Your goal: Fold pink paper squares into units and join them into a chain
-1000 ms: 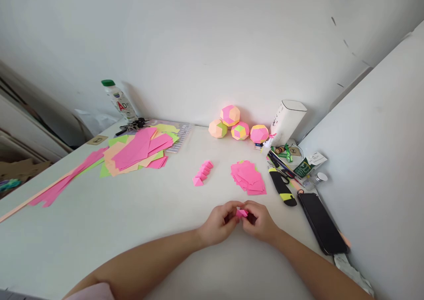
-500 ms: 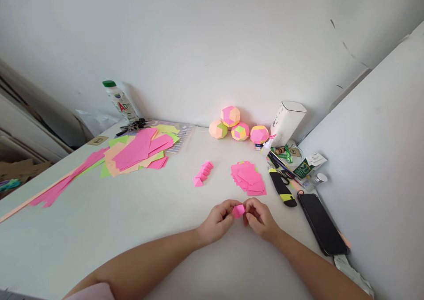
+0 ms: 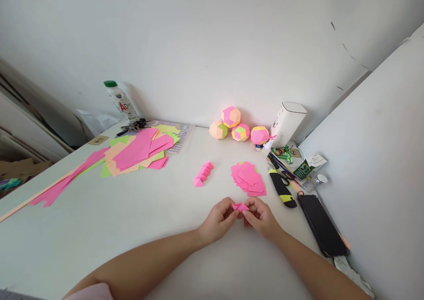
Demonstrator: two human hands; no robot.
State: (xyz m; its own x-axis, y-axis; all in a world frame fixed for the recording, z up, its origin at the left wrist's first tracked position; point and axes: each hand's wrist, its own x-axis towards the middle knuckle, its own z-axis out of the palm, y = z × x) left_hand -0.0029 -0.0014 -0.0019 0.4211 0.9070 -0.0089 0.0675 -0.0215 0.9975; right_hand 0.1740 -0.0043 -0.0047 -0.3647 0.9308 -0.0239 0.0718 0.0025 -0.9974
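Note:
A small folded piece of pink paper is pinched between my two hands, just above the table. My left hand grips its left end with thumb and fingers, and my right hand grips the right end with the thumb in front. Beyond my hands lies a loose pile of pink paper pieces. To the left of that pile, a row of folded pink paper units sits nested together. The fingertips partly cover the piece in my hands.
Several multicoloured paper balls rest against the wall. Coloured sheets and strips spread over the left, near a white bottle. On the right are a black and yellow cutter, a phone and a white container.
The pink paper has turned and flattened between my fingers, now looking wider and lower. My right thumb has come forward onto it, and both hands are slightly closer together.

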